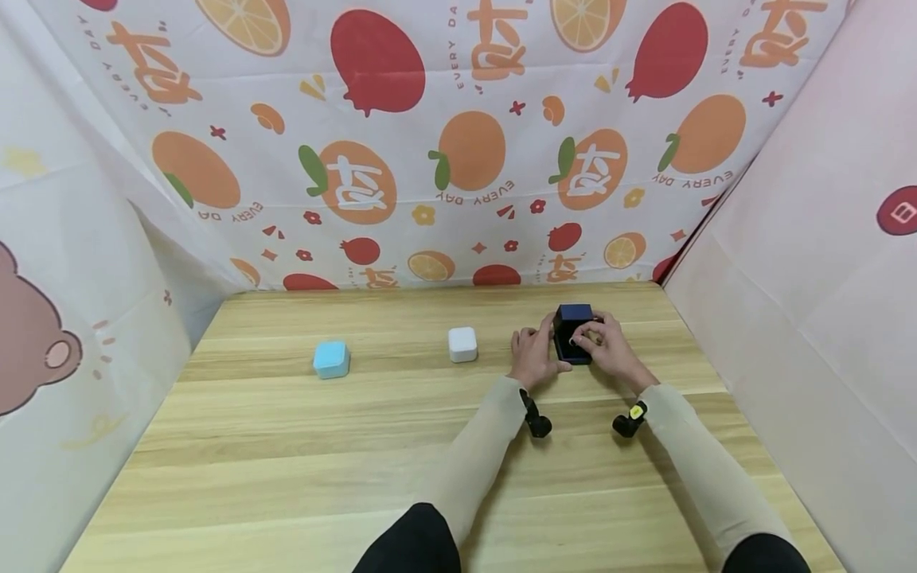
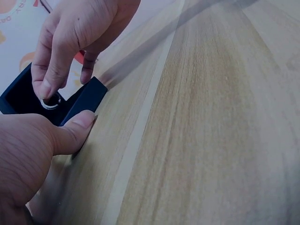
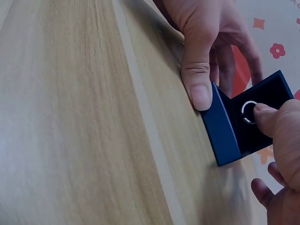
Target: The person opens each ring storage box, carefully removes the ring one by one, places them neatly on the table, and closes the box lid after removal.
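A dark blue ring box (image 1: 575, 312) stands with its lid raised near the back right of the table. My left hand (image 1: 532, 356) grips the box from its left side, the thumb (image 2: 77, 129) against the front edge of the base. Over the black interior, my right hand (image 1: 610, 348) pinches a silver ring (image 3: 243, 111) set with small stones. In the right wrist view, the thumb lies across part of the ring. The ring's lower edge is close to the lining, and whether it sits in a slot I cannot tell.
A white rounded block (image 1: 462, 344) lies on the wooden table (image 1: 322, 461) to the left of my hands. Farther left is a light blue rounded block (image 1: 332, 360). A fruit-print cloth (image 1: 444, 231) hangs behind the table, with pale cloths on both sides.
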Demonstrator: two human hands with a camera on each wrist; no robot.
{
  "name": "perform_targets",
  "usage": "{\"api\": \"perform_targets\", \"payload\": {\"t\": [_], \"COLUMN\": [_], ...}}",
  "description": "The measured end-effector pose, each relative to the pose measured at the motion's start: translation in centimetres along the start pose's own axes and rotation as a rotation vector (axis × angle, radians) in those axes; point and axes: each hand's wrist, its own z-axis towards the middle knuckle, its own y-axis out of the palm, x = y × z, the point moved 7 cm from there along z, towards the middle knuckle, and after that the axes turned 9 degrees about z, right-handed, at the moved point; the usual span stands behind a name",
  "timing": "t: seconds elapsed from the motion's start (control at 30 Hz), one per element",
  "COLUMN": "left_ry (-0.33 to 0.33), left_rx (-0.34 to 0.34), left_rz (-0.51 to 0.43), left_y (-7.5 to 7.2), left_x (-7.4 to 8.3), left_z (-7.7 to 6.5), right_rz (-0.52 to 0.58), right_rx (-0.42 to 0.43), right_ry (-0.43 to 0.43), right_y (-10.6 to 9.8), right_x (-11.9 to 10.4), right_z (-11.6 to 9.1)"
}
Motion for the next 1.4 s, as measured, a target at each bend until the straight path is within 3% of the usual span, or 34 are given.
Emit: {"api": "perform_targets", "payload": {"t": [0.57,1.4], "left_ry": [-0.020,0.006], "left_rx": [0.011,0.037], "left_rz": [-0.006,-0.004], "left_y": [0.1,0.2], "left_x": [-0.1,-0.1], "left_z": [0.1,0.0], "right_rz": [-0.009,-0.037], "right_rx": [0.007,0.023], "right_ry": [-0.035,-0.031], "right_y": [-0.3,-0.5], "right_x": [-0.3,-0.6], "right_z": [-0.3,-1.5]}}
